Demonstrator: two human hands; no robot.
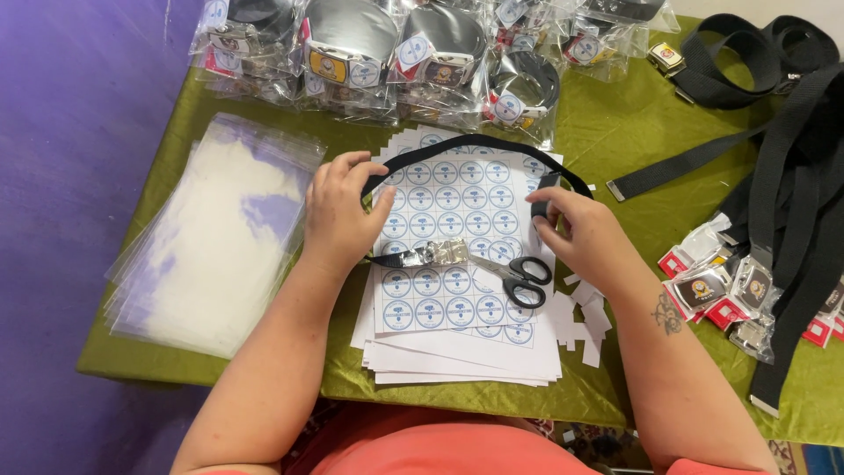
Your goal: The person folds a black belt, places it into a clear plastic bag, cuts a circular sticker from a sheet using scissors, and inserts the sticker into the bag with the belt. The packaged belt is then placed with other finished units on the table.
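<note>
Both hands arch a black belt (479, 143) over sticker sheets (457, 290).

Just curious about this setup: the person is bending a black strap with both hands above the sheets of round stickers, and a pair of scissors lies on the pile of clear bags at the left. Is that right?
Not quite. The scissors lie on the sticker sheets, near the right hand, not on the clear bags. The head view shows this. The rest holds: the left hand and the right hand bend the black strap above the sheets.

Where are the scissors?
In the head view, the black-handled metal scissors lie on the sheets of round blue stickers, just below the right hand, beside the belt's silver buckle.
</note>
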